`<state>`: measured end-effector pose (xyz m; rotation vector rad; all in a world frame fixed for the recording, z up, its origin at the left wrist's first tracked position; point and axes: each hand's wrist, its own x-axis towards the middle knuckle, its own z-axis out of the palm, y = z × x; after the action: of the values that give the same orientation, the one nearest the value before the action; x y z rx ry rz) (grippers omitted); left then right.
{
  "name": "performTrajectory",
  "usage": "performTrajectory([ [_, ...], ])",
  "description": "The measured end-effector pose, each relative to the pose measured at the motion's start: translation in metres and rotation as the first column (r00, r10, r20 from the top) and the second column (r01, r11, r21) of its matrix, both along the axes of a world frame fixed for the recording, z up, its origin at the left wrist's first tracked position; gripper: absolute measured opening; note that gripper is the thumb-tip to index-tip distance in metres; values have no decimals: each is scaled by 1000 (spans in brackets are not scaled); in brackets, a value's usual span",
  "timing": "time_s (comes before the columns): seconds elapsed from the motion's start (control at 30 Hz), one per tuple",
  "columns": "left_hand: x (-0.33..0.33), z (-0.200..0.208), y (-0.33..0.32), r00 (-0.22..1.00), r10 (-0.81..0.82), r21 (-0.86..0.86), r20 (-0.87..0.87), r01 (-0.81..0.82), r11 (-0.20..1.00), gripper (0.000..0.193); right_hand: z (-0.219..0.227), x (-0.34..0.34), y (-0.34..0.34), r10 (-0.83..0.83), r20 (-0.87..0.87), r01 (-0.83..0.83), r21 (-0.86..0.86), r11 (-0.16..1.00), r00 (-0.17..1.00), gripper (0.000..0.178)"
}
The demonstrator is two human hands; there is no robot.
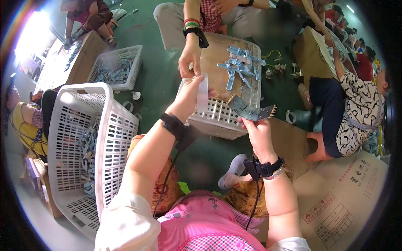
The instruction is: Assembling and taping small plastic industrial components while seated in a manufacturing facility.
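Head view shows the left hand (189, 95) pinching a pale strip (202, 97), upper centre (a co-worker's hand (190, 57) close by), the right hand (260, 136) a dark toothed strip (248, 110) right of centre.

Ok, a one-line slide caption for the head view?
Right hand holding a dark strip with spiky ends, left hand beside a co-worker's hand, blue pieces lying beyond.

We look down through the left of two wide fisheye lenses worn on the head, facing forward over the pink apron (197, 224). Close to us come the left hand (189, 93), at the left edge of the middle crate (214, 124), and the right hand (258, 133), by its near right corner; its far edge lies farther off.
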<state>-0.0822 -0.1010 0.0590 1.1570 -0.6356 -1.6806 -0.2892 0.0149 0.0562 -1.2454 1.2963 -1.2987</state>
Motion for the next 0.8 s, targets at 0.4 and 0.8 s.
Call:
performTrajectory([
  [0.4, 5, 8, -15, 1000, -2, -28, 22, 2, 1000, 48, 1, 3, -8, 13, -13, -14, -36, 999, 1000, 19],
  [0.8, 47, 37, 25, 990, 78, -520, 120, -4, 854, 37, 0, 16, -12, 19, -43, -21, -38, 999, 999, 17],
])
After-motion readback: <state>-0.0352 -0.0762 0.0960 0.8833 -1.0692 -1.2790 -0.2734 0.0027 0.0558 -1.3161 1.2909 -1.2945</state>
